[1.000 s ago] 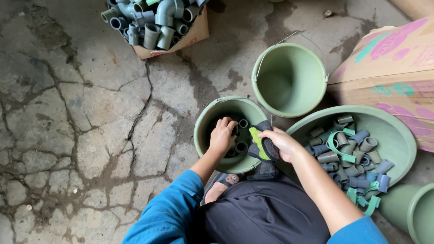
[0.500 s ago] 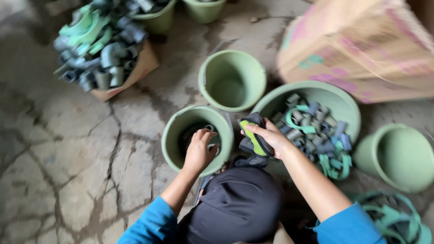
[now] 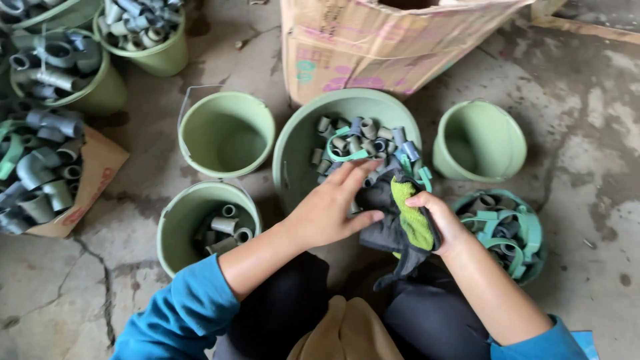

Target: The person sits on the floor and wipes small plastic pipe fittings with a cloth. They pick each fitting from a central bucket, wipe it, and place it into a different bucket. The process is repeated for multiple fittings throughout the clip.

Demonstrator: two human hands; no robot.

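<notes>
Gripping a grey-and-yellow glove [image 3: 405,223] at centre frame, the right hand [image 3: 445,223] curls shut around it; the left hand [image 3: 331,210] lies open-fingered against it. Glove probably could snag fittings in the basin [image 3: 298,143], spilling them.

One head view — steep downward, close over the hands [image 3: 380,217] and floor [image 3: 587,133].

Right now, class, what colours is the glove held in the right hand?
The glove is dark grey with a yellow-green patch, seen best in the head view.
</notes>
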